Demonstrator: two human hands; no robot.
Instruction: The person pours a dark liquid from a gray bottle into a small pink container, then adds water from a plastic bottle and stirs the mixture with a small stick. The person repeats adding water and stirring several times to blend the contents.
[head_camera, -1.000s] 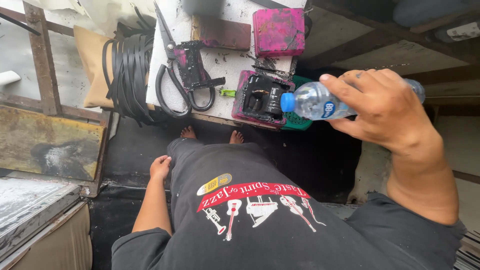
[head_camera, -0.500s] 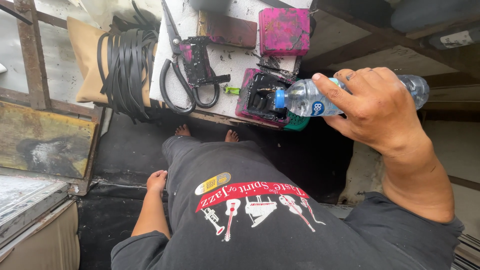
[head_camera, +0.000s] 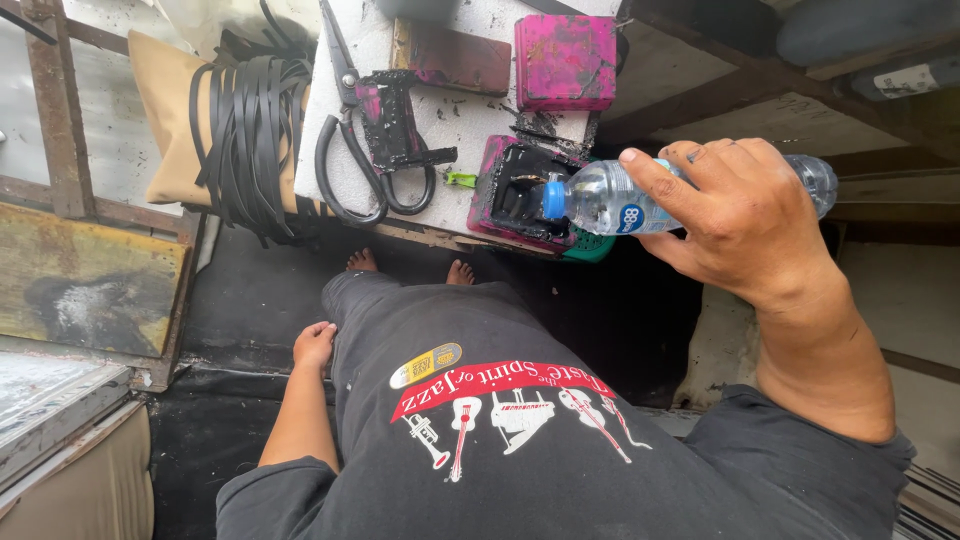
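Clear plastic: bottle (head_camera: 620, 200), blue cap on, lying near-horizontal.
Long axis: cap points left toward the box (head_camera: 520, 195); base runs right, behind the fingers.
Right hand (head_camera: 740, 220): fingers wrapped closed round the bottle's middle, held in air just over the table (head_camera: 450, 130) edge.
Left hand (head_camera: 314, 345): holds nothing, resting on thigh, well apart.
Nearer hand: right.
Scissors (head_camera: 365, 150): on table, left of the cap.

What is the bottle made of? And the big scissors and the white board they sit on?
The bottle in the right hand looks like clear, shiny plastic: you can see through it. The scissors seem dark metal with black loop handles. The white board looks like foam, rough and speckled, though I can't be sure.
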